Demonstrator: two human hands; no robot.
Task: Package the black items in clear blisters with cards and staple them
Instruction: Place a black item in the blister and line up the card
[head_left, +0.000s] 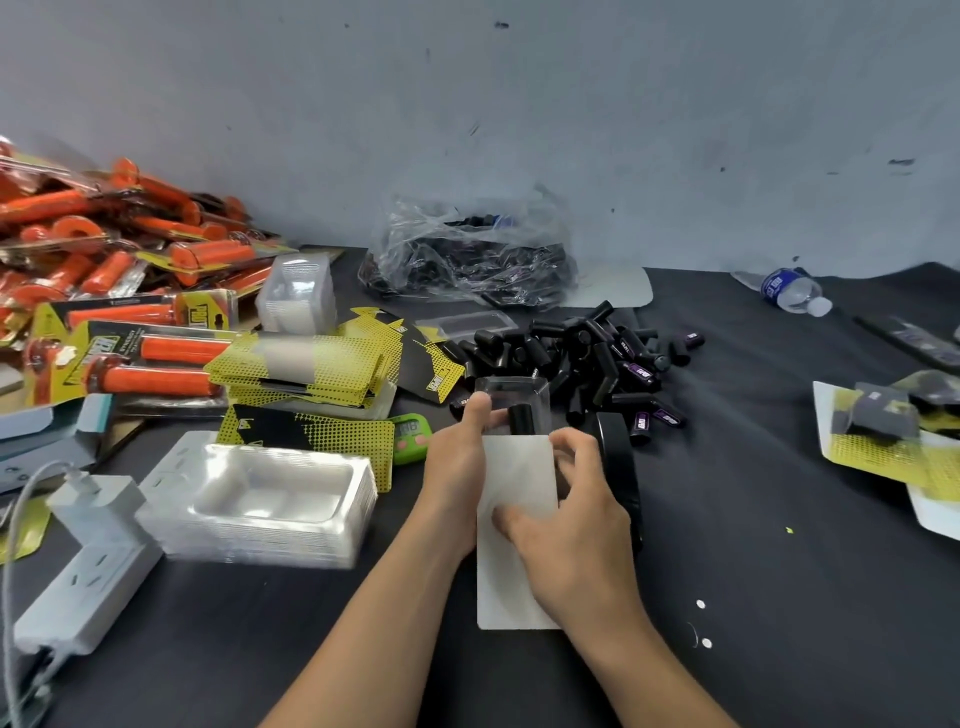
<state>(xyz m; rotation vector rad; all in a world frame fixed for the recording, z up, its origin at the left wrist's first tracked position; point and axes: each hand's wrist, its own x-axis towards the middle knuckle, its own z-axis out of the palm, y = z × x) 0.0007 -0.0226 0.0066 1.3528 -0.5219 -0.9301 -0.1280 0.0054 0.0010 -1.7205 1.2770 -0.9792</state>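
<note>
Clamping a flat white card (500, 592) onto a glossy clear blister (511, 391), left hand (456, 460) and right hand (574, 527) grip both.

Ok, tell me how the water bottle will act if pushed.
The water bottle lies on its side on the black cloth, so its round body would probably roll rather than slide. It looks like thin clear plastic, so it is likely light and easy to dent in a grip. How full it is cannot be told.

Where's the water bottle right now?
Head view: the water bottle lies on its side far right on the table, by the wall, right of the black items pile.
</note>
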